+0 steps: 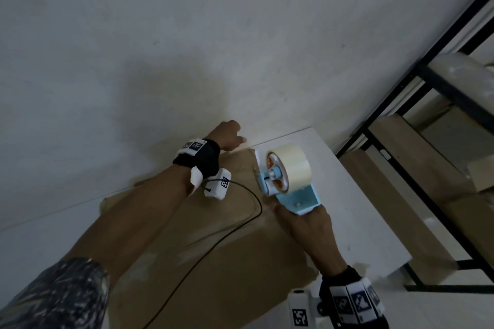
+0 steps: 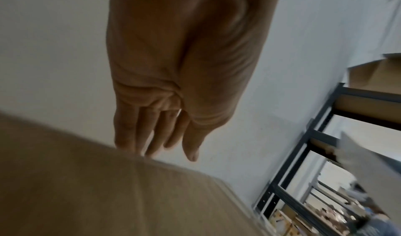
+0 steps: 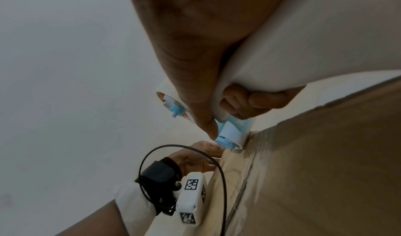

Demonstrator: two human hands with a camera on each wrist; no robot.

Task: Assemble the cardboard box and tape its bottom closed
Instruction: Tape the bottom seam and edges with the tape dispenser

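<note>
While the cardboard box (image 1: 213,243) lies bottom-up on the tabletop (image 1: 347,208), right hand (image 1: 307,224) fingers wrap the tape dispenser (image 1: 288,179) handle, roller at the seam's 12 o'clock end. Left hand (image 1: 227,133) fingers straight, steadying that edge. Judged: flaps folded; taping barely begun.

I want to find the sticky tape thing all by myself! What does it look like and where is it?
Look at the big brown cardboard box lying on the white table. At its far right corner, the right hand grips the tape dispenser. It is the only light blue thing there, with a fat roll of pale tape on top.
</note>
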